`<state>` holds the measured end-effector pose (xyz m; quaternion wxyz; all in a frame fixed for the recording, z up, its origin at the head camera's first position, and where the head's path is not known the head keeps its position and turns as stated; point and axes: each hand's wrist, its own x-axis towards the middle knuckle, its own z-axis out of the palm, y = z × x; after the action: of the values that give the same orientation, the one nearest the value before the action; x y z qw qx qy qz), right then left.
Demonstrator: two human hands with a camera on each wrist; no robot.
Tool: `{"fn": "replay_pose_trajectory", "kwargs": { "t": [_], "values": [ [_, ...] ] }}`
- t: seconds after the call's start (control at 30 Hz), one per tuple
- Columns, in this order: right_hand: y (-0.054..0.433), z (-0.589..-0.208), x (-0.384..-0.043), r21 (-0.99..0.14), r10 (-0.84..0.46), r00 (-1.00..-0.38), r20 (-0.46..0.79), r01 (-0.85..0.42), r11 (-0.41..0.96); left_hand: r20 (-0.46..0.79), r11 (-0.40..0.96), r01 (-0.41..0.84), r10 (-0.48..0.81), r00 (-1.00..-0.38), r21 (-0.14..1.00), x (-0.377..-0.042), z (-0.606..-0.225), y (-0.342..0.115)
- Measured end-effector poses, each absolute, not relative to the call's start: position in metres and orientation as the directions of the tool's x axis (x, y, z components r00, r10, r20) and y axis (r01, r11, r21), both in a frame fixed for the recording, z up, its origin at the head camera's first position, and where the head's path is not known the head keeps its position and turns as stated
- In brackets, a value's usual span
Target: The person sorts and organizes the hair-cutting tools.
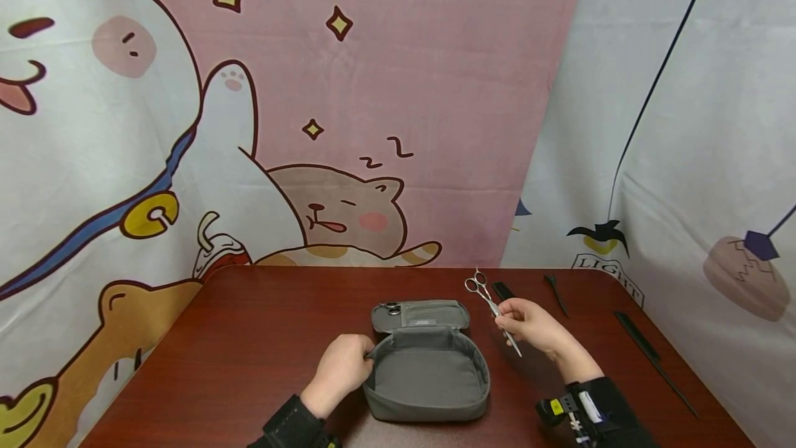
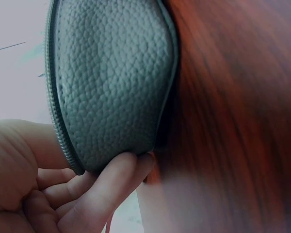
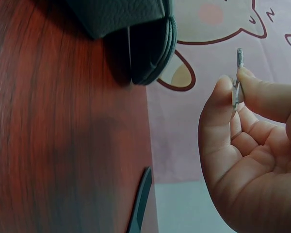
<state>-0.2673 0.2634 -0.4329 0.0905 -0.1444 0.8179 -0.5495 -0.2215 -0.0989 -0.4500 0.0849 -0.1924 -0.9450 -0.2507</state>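
Note:
A grey zip case [image 1: 425, 379] lies unzipped on the table, its lid [image 1: 429, 313] folded back and the main compartment bare inside. My left hand [image 1: 342, 372] grips the case's left rim near the hinge; in the left wrist view its fingers [image 2: 104, 194] pinch the pebbled side wall [image 2: 111, 82] below the zip. Right of the case, my right hand [image 1: 528, 323] pinches silver scissors [image 1: 488, 299] between thumb and fingers, above the table. Their finger loops point up and away, the tips down toward me. The right wrist view shows the scissors [image 3: 237, 87] edge-on.
Behind the right hand lies a black comb [image 1: 502, 290], partly hidden. A small dark clip-like tool [image 1: 555, 294] is farther right. A long-handled black comb [image 1: 653, 358] lies along the right side of the brown table [image 1: 249, 351]. Printed curtains hang behind.

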Motion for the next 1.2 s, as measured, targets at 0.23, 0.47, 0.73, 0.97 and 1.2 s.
{"fn": "replay_pose_trajectory", "kwargs": {
  "t": [0.23, 0.47, 0.73, 0.97, 1.2],
  "values": [
    [0.252, -0.430, -0.266, -0.925, -0.379, -0.925, 0.038, -0.175, 0.336, 0.259, 0.802, 0.405, 0.319, -0.912, 0.438, -0.222, -0.450, -0.099],
    [0.241, -0.427, -0.263, -0.925, -0.403, -0.914, 0.058, -0.201, 0.324, 0.261, 0.800, 0.407, 0.319, -0.911, 0.441, -0.221, -0.449, -0.098],
    [0.232, -0.424, -0.262, -0.927, -0.448, -0.891, 0.070, -0.224, 0.302, 0.282, 0.792, 0.418, 0.320, -0.905, 0.444, -0.221, -0.450, -0.099],
    [0.225, -0.423, -0.261, -0.923, -0.472, -0.878, 0.084, -0.248, 0.296, 0.254, 0.780, 0.399, 0.311, -0.916, 0.482, -0.223, -0.452, -0.101],
    [0.220, -0.422, -0.260, -0.929, -0.500, -0.862, 0.087, -0.252, 0.272, 0.254, 0.765, 0.397, 0.308, -0.917, 0.507, -0.225, -0.448, -0.102]
  ]
}}
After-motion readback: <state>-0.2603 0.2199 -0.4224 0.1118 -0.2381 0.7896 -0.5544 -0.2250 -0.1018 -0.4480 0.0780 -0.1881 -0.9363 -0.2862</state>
